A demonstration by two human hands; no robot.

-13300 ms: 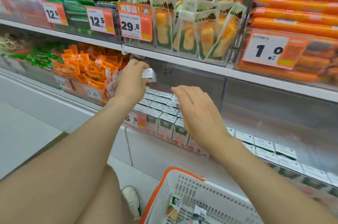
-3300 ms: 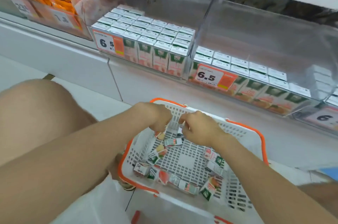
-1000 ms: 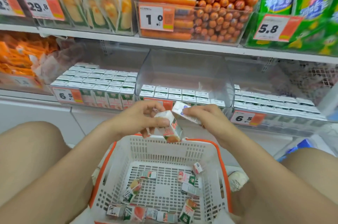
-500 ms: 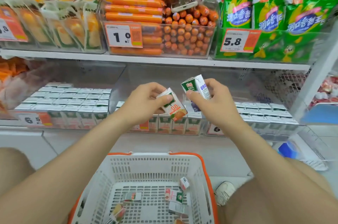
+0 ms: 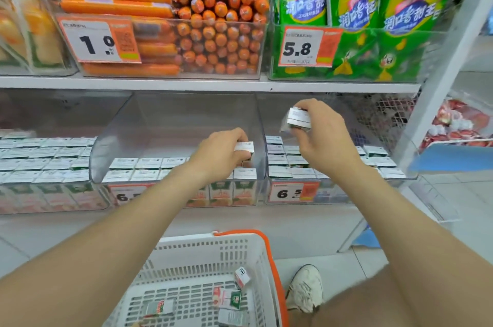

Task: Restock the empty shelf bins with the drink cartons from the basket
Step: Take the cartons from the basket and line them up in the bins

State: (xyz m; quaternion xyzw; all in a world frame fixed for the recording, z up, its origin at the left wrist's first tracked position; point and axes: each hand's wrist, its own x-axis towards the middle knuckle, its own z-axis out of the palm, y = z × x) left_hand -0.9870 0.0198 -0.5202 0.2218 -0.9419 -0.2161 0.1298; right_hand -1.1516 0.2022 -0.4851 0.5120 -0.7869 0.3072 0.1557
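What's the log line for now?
left hand: carton at middle bin | right hand: second carton at right bin | basket: more cartons

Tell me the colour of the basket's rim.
Orange rim on a white basket; clearest in the head view.

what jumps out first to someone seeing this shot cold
Two bare arms reach into the lower shelf: the left hand holds a carton over the middle bin, and the right hand holds a second carton above the right bin. Above them, bright orange sausages and green bags fill the upper shelf. At the bottom, a white basket holds a few loose cartons.
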